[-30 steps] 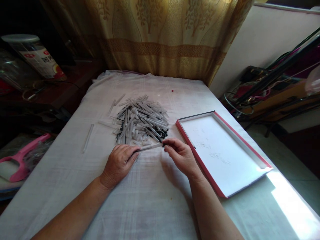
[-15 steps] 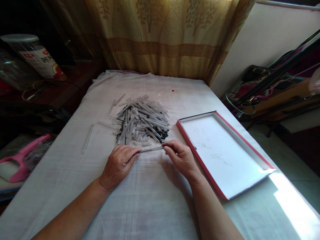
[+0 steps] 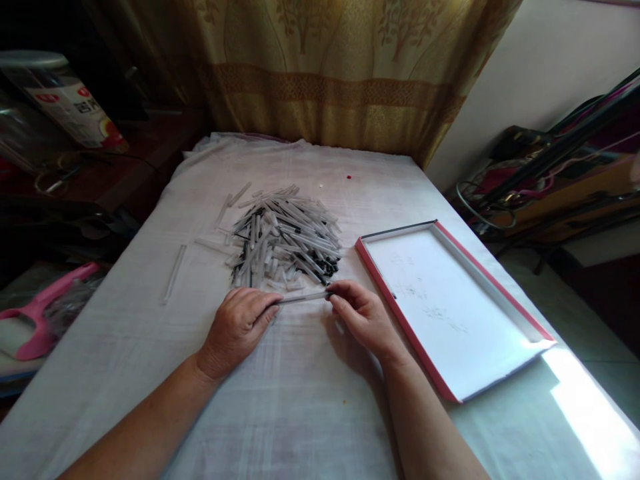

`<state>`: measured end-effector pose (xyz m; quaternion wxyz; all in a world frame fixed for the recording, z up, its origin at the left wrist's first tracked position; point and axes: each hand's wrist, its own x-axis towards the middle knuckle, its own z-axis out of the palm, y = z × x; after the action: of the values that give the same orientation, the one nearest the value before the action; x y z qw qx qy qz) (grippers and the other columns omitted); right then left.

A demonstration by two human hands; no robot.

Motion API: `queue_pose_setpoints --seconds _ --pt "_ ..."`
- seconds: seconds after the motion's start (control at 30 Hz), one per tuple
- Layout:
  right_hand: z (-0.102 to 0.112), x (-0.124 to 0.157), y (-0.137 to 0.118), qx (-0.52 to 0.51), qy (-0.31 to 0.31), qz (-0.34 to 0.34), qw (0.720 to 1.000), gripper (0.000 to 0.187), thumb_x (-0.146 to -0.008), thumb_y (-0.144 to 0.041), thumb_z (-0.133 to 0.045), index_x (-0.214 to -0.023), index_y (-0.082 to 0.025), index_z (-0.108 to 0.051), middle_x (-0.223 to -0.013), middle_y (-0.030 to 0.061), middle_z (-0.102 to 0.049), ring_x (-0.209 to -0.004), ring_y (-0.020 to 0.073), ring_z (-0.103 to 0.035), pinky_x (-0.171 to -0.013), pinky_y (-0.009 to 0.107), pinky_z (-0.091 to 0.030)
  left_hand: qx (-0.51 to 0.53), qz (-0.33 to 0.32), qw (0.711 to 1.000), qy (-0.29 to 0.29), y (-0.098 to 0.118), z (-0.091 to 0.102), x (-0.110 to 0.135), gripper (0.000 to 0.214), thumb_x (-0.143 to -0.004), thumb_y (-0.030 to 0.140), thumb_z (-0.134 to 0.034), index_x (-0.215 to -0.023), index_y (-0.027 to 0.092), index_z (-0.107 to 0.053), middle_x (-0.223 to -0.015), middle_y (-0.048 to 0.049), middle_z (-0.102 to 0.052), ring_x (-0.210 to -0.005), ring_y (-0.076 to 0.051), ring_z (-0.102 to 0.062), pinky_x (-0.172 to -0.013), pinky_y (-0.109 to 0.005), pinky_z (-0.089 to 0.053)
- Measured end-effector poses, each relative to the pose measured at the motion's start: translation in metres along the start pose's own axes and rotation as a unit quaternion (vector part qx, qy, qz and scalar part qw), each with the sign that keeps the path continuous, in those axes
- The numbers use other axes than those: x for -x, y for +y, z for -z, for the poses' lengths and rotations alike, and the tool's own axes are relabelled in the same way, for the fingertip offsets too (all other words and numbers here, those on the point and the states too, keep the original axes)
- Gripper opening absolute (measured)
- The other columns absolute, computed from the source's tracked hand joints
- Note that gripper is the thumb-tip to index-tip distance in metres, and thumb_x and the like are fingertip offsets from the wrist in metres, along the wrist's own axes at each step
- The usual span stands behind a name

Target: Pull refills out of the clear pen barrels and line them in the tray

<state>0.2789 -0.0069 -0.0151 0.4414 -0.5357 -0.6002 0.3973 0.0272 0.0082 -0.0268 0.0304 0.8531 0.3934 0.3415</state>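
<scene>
A clear pen barrel [image 3: 303, 297] with a dark strip inside lies level between my two hands, just in front of the pile. My left hand [image 3: 239, 327] pinches its left end between thumb and fingers. At the other end, the thumb and fingertips of my right hand [image 3: 364, 317] are closed on it; a small dark part shows at those fingertips. Beyond my hands is a heap of clear pen barrels [image 3: 280, 233], with black pieces and short whitish caps mixed in. One loose clear tube [image 3: 174, 275] rests apart on the left.
A shallow red-edged box lid [image 3: 425, 320], white inside, lies to the right with a few faint marks in it. The white cloth [image 3: 280, 413] covers the table. A pink-handled object [image 3: 50, 310] and a labelled jar [image 3: 75, 110] stand off to the left. A tiny red piece [image 3: 349, 177] lies at the back.
The camera view has shifted slightly. Both hands keep their grip on the pen barrel, with only a very small movement of the right fingertips.
</scene>
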Motion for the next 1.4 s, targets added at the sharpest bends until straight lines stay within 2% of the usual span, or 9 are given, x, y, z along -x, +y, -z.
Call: queue_pose_setpoints --seconds 0.13,0.3,0.47,0.6,0.77,0.9,1.07,1.2,1.4 --pt "0.0 0.0 0.003 0.053 -0.005 -0.012 0.999 0.022 -0.09 -0.037 -0.055 -0.082 -0.02 -0.067 -0.073 0.0036 -0.067 -0.065 0.016 -0.061 -0.058 0.026 -0.047 -0.001 -0.002 1.0 -0.003 0.001 0.001 -0.001 0.016 -0.096 0.026 -0.056 -0.105 0.018 -0.068 -0.087 -0.0045 -0.074 -0.081 -0.018 -0.067 -0.077 -0.033 -0.05" --pt "0.001 0.0 0.006 0.01 -0.005 -0.001 1.0 0.022 -0.088 -0.033 -0.059 -0.103 -0.02 -0.066 -0.09 0.0051 -0.071 -0.072 0.0162 -0.064 -0.065 0.027 -0.05 -0.002 -0.004 1.0 -0.007 0.002 0.001 -0.002 0.016 -0.096 0.025 -0.056 -0.105 0.017 -0.068 -0.087 -0.0048 -0.074 -0.081 -0.018 -0.066 -0.077 -0.033 -0.05" --pt "0.002 0.0 0.006 0.037 0.001 0.0 0.999 0.017 -0.089 -0.034 -0.058 -0.089 -0.02 -0.068 -0.079 0.0038 -0.07 -0.073 0.0173 -0.064 -0.068 0.028 -0.05 0.005 0.0 1.0 -0.009 0.002 0.001 -0.002 0.016 -0.096 0.025 -0.056 -0.105 0.018 -0.068 -0.087 -0.0045 -0.074 -0.08 -0.018 -0.066 -0.076 -0.032 -0.049" --pt "0.001 0.0 0.009 0.014 -0.005 0.006 1.0 0.02 -0.089 -0.033 -0.059 -0.103 -0.021 -0.067 -0.09 0.0049 -0.072 -0.08 0.0185 -0.066 -0.073 0.03 -0.052 0.006 0.005 1.0 -0.012 0.002 0.001 -0.002 0.016 -0.096 0.026 -0.056 -0.105 0.018 -0.067 -0.087 -0.0043 -0.074 -0.081 -0.018 -0.066 -0.076 -0.032 -0.049" --pt "0.002 0.0 0.011 0.025 -0.008 -0.002 1.0 0.017 -0.089 -0.034 -0.058 -0.093 -0.021 -0.068 -0.082 0.0043 -0.072 -0.077 0.0186 -0.067 -0.069 0.029 -0.052 0.005 0.004 1.0 -0.013 0.002 0.001 -0.001 0.016 -0.096 0.026 -0.056 -0.106 0.019 -0.067 -0.088 -0.0042 -0.074 -0.081 -0.018 -0.066 -0.076 -0.032 -0.049" --pt "0.002 0.001 0.01 0.0 -0.012 -0.001 1.0 0.02 -0.088 -0.033 -0.06 -0.102 -0.022 -0.068 -0.09 0.0057 -0.073 -0.082 0.0194 -0.068 -0.07 0.029 -0.053 0.008 0.005 1.0 -0.014 0.001 0.001 -0.001 0.016 -0.096 0.025 -0.057 -0.106 0.02 -0.066 -0.088 -0.0038 -0.074 -0.081 -0.018 -0.067 -0.077 -0.032 -0.049" --pt "0.0 0.001 0.005 -0.029 0.002 -0.007 1.0 0.016 -0.086 -0.031 -0.061 -0.095 -0.021 -0.069 -0.082 0.0045 -0.072 -0.071 0.0162 -0.066 -0.063 0.027 -0.052 0.007 0.027 1.0 0.001 0.001 0.0 0.0 0.017 -0.095 0.026 -0.057 -0.108 0.021 -0.065 -0.094 -0.0051 -0.074 -0.089 -0.02 -0.066 -0.082 -0.034 -0.049" --pt "0.0 0.0 -0.003 -0.076 0.024 -0.018 0.997 0.016 -0.084 -0.032 -0.063 -0.093 -0.02 -0.068 -0.074 0.0027 -0.07 -0.059 0.013 -0.061 -0.056 0.025 -0.05 0.0 0.046 0.999 0.0 0.002 0.002 0.0 0.031 -0.095 0.044 -0.054 -0.113 0.021 -0.064 -0.096 -0.0066 -0.073 -0.092 -0.023 -0.066 -0.088 -0.038 -0.047" --pt "-0.001 0.0 -0.006 -0.078 0.03 -0.022 0.996 0.016 -0.083 -0.032 -0.064 -0.092 -0.02 -0.068 -0.074 0.0023 -0.07 -0.059 0.0129 -0.061 -0.056 0.025 -0.051 -0.011 0.029 0.999 -0.005 0.003 0.005 -0.003 0.031 -0.1 0.038 -0.045 -0.086 0.021 -0.067 -0.075 -0.0033 -0.07 -0.075 -0.019 -0.063 -0.085 -0.037 -0.045"
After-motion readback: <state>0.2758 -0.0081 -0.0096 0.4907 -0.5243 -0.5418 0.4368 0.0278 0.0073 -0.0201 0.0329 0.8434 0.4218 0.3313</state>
